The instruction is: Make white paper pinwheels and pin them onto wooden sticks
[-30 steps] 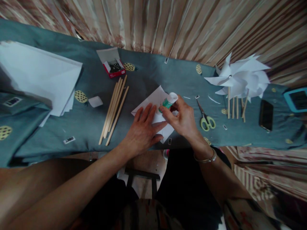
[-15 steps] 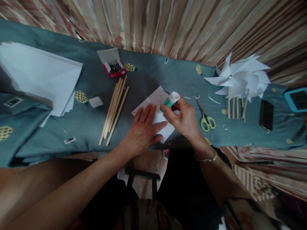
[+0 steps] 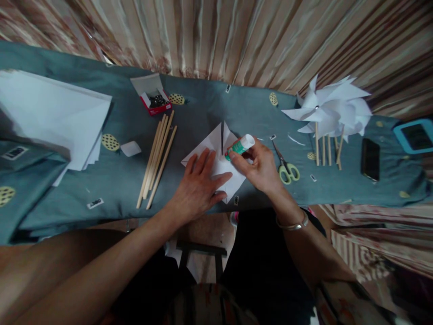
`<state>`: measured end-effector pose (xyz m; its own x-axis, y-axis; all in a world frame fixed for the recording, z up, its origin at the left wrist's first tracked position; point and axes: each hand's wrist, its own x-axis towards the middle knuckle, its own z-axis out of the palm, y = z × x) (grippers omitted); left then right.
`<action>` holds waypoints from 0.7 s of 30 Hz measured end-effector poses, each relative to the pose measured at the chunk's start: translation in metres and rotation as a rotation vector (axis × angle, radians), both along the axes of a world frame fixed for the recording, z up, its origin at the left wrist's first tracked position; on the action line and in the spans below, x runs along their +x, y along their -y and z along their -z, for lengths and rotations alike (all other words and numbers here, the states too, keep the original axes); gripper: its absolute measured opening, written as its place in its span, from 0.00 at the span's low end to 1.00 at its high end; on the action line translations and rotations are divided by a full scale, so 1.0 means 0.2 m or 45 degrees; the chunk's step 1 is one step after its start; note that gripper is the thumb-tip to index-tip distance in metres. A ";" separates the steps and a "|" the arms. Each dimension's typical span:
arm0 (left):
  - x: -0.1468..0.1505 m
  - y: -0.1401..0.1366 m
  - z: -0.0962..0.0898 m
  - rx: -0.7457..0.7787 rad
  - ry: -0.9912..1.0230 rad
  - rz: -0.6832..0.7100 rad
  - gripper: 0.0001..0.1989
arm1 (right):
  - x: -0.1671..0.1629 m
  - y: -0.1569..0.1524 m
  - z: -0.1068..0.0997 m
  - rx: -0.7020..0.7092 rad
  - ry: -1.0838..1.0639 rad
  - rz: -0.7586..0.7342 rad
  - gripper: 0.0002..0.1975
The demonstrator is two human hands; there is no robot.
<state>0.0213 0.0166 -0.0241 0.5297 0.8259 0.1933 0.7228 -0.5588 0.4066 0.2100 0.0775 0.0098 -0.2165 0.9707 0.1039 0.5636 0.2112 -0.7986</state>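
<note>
A square of white paper (image 3: 206, 143) with cuts running in from its corners lies on the table in front of me. My left hand (image 3: 198, 185) rests flat on its left side, fingers spread. In my right hand (image 3: 262, 164) is a green and white glue stick (image 3: 242, 144), tilted, its lower end at the middle of the paper. Fingers of the right hand hide part of the paper's right side. To the right of that hand lie scissors (image 3: 287, 169) with light green handles.
Wooden sticks (image 3: 155, 158) lie left of the paper, below a red box (image 3: 157, 104) of small metal pieces. White sheets (image 3: 67, 113) are stacked far left. Paper pinwheels (image 3: 333, 108), a phone (image 3: 370, 159) and a blue-framed device (image 3: 414, 136) lie on the right.
A gap at the paper's top corner has opened between its two cut edges. The glue stick stays near the paper's middle, tilted a little more. My view has shifted slightly.
</note>
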 end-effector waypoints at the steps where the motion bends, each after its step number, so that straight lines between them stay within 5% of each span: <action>1: 0.00 0.00 0.00 0.004 -0.002 0.003 0.27 | 0.01 0.00 0.00 -0.022 -0.035 -0.011 0.12; 12: -0.01 0.00 0.02 0.039 -0.021 0.010 0.25 | 0.07 0.01 -0.02 -0.171 -0.274 -0.198 0.13; 21: -0.01 0.00 0.01 0.022 -0.007 0.017 0.24 | 0.08 0.06 -0.08 0.002 -0.007 -0.353 0.11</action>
